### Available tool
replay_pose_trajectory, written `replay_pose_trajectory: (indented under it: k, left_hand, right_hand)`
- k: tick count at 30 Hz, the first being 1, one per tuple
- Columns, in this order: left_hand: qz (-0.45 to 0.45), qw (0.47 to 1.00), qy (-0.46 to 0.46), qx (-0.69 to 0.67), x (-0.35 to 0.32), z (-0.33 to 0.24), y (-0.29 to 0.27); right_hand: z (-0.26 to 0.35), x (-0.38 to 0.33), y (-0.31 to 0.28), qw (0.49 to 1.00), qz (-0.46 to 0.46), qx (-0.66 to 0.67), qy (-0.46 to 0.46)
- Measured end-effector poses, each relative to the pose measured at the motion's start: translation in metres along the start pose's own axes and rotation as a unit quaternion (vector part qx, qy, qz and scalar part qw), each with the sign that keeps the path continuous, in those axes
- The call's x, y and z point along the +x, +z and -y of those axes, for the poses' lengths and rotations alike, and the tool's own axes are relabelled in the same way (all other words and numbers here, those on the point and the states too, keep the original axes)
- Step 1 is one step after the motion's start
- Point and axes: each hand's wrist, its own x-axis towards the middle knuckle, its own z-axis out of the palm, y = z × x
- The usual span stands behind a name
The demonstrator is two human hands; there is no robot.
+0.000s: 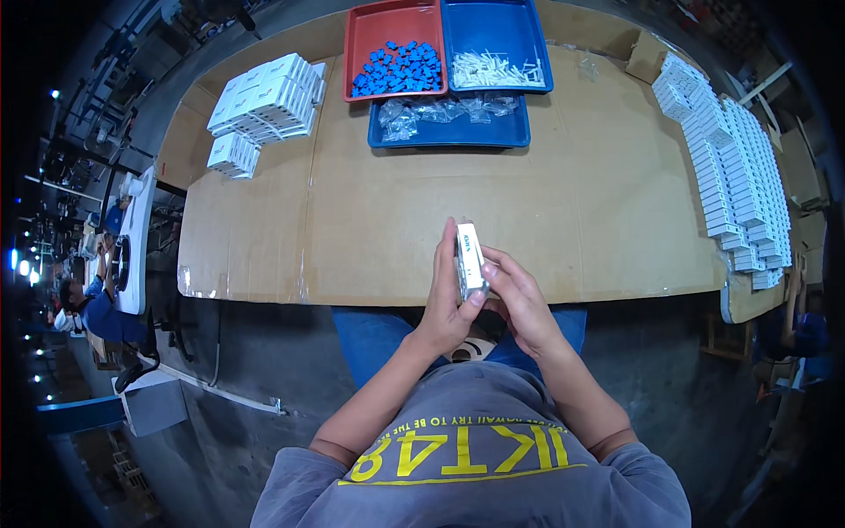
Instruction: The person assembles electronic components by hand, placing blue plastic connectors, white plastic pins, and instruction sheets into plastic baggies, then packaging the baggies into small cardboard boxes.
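looks like smooth white card on the box [471, 255] in the grip. beyond it, shows matt cardboard on the table [396, 211], smooth plastic on the red tray [378, 26], glossy crinkled film on the bags [400, 123]. behind it, shows matt cloth on the shirt [502, 392].

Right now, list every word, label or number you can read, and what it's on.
I won't copy wording, only place it.
Grey shirt: large yellow lettering, readable, upside down.
White box between left hand and right hand: dark print, too small.
Left box stack: marks too small.
Right box stack: marks too small.
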Motion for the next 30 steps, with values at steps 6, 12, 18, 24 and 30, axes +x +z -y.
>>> replay_pose_trajectory:
  k: [6,12,18,24,30]
  left_hand:
    - [-0.101,0.993,-0.002,-0.054,0.002,0.007,0.007]
    - [-0.142,0.989,0.035,0.005,-0.004,0.017,0.007]
    - [-0.163,0.985,0.04,-0.024,-0.006,0.011,0.008]
    - [-0.173,0.983,0.04,-0.041,-0.01,0.011,0.01]
    - [-0.182,0.979,0.026,-0.087,-0.011,0.012,0.013]
  right_hand:
    - [-0.027,0.003,0.017,0.991,-0.001,-0.014,-0.13]
    - [-0.029,-0.002,0.035,0.993,-0.026,-0.011,-0.117]
    - [-0.042,-0.01,0.034,0.983,-0.03,-0.081,-0.163]
    - [-0.053,-0.007,0.026,0.96,-0.022,-0.172,-0.222]
    - [-0.045,-0.01,0.026,0.949,-0.009,-0.212,-0.233]
